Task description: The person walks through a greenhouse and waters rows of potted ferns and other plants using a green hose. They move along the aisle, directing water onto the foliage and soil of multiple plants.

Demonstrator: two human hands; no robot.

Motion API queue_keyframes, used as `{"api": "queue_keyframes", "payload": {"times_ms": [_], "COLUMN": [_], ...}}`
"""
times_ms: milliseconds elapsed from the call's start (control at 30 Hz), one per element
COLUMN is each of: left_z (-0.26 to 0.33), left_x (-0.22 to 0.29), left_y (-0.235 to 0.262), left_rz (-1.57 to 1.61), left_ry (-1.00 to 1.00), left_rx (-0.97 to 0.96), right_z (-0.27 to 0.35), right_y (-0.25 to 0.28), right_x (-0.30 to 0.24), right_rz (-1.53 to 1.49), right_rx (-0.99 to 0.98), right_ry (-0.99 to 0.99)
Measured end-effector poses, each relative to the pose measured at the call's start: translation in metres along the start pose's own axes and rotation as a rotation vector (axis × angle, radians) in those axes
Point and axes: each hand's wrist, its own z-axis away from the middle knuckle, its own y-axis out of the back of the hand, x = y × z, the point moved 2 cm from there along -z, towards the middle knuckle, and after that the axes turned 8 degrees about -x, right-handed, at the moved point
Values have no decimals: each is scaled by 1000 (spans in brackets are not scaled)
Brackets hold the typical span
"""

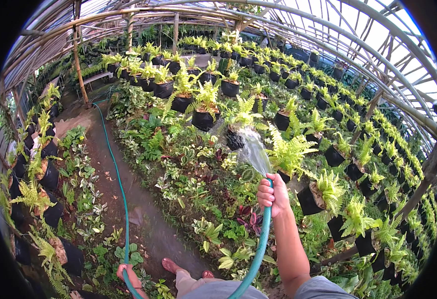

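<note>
At the nozzle end of the green hose (261, 244), your right hand (272, 194) has its fingers (264, 193) wrapped fully round the tube, thumb side up near the mouth, from which a spray of water (253, 148) fans out toward a fern in a black grow bag (235, 139). Judgement: keep the wrist steady and the fan low over the bags so the stream wets the soil rather than flattening the fronds; pressing the thumb over the mouth would spread it finer. Your left hand (127, 275), near the lower left of the path, is closed loosely round the trailing length of the same hose, feeding slack; how tight that grip is cannot be told.

Beyond the hands, the hose runs back along the wet dirt path (143, 219) toward the far end of the greenhouse. Your bare feet (171, 265) stand on that path, which looks slick. Low variegated groundcover plants (198, 164) crowd its right edge, and rows of potted ferns (288, 149) fill the slope beyond. More bagged ferns (44, 169) line the left edge. Judgement: dragging the hose sideways could flatten the low plants beside the path.
</note>
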Motion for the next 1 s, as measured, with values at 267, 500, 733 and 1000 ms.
{"api": "queue_keyframes", "payload": {"times_ms": [267, 500, 733, 1000], "left_z": [3, 10, 14, 14], "left_x": [8, 18, 16, 10], "left_y": [4, 6, 14, 15], "left_rz": [110, 110, 101, 158], "left_ry": [-56, -81, -47, -23], "left_rx": [-53, -31, -27, -3], "right_z": [-4, -26, -49, -62], "right_y": [2, -6, -36, -62], "right_x": [-7, -5, 1, 11], "right_rz": [32, 30, 54, 99], "right_rx": [-15, -79, -144, -144], "right_ry": [-15, -73, -145, -161]}}
